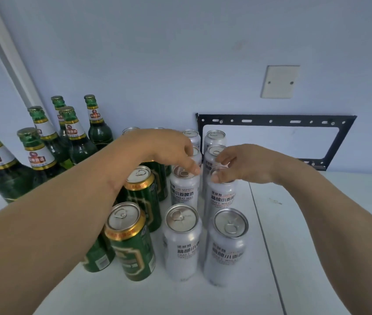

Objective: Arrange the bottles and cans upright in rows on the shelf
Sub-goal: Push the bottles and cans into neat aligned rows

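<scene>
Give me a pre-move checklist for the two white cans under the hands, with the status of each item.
1. Right hand has hold of its white can: ok, thumb and fingers pinch the rim.
2. Left hand has hold of the second-row white can: cannot tell, fingertips touch the top but no curl round it shows.
3. Both cans upright: ok.
4. Both cans in line with the front white cans: ok, roughly behind them.
5. Left forearm clear of the green cans: cannot tell, it passes over them closely.
6. Green bottles upright at the back left: ok.
</scene>
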